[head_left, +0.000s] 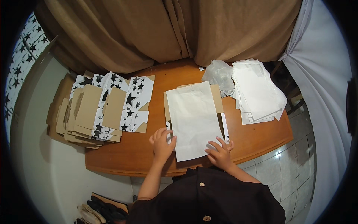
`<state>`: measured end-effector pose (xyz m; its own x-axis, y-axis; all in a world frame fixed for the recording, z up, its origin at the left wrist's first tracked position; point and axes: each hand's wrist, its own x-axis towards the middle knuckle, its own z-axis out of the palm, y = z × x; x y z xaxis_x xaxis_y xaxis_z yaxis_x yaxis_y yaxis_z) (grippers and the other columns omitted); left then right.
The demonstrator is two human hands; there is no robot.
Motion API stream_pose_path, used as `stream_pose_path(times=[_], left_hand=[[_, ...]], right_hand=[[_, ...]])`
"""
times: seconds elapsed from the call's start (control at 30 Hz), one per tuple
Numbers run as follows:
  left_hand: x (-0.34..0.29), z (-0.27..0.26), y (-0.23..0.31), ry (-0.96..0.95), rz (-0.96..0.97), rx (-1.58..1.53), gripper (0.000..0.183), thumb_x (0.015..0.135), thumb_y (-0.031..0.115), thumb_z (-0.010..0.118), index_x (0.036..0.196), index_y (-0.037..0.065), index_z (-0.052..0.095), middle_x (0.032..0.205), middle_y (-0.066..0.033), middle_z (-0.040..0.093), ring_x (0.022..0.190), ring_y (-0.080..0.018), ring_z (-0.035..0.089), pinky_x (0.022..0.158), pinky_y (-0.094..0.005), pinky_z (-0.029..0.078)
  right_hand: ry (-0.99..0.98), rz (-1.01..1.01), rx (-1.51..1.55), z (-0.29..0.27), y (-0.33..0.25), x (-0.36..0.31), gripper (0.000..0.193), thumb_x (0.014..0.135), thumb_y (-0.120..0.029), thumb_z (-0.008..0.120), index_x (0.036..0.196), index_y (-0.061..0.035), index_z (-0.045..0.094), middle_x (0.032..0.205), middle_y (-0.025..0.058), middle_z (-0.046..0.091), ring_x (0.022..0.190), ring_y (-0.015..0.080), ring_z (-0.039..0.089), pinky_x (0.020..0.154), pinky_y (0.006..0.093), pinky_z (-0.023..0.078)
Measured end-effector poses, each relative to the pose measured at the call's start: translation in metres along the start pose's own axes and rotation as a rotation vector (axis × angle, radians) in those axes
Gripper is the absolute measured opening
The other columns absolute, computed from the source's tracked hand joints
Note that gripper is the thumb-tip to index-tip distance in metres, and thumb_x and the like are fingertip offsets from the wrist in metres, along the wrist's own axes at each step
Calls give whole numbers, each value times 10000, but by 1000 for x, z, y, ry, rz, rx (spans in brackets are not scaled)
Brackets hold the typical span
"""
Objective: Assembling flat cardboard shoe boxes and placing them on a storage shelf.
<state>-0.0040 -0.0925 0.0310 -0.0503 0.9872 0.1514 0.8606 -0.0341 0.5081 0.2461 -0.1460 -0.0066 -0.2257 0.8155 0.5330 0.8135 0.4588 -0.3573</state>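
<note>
A white sheet of paper (194, 119) lies over an unfolded cardboard box (217, 99) in the middle of the table. The box's brown far end and white side flaps show around the paper. At the sheet's lower left edge is my left hand (163, 146), its fingers bent but apart, with the thumb by the paper. My right hand (220, 154) rests at the lower right corner of the sheet, fingers spread. Neither hand appears to grip anything. Most of the box is hidden under the paper.
Several flat cardboard boxes with black stars on white (136, 99) are piled on the wooden table (257, 142) at left. To the right lie a stack of white sheets (257, 89) and a crumpled clear plastic bag (217, 74). Brown curtains (238, 30) hang behind; shoes (100, 209) stand below left.
</note>
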Motion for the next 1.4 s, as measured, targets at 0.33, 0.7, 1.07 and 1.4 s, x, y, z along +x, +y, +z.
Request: stream_pose_path(times=[0.33,0.7,1.07,1.4], left_hand=[[89,72,27,-612,1080,225,485,963,445,265,1393,233,331,1459,-94,286,1352,-271,252,1095,-478,177],[94,135,9,-839,1188,202,514,963,451,260,1417,212,279,1483,-140,197,1363,-302,212,1097,-470,180],[90,155,10,-533,1083,-4,557,870,295,533,1343,61,352,1198,-174,491,1078,-333,504,885,-396,434],[94,120,24,-854,1024,221,187,826,146,522,966,71,620,936,-89,597,932,-235,564,727,-382,459]], right_hand=[[-103,14,29,-14,1,1,132,702,-213,709,829,-244,687,1135,-73,587,1210,222,412,951,574,97],[-158,59,19,-7,11,12,56,759,-247,671,796,-215,698,1110,-86,592,1201,200,422,942,542,123],[-110,157,189,-18,26,53,119,727,-261,687,818,-183,679,1049,-17,590,1146,220,463,964,524,115],[139,343,147,-20,76,79,125,742,-148,643,863,-129,667,1003,37,593,1070,238,505,976,480,158]])
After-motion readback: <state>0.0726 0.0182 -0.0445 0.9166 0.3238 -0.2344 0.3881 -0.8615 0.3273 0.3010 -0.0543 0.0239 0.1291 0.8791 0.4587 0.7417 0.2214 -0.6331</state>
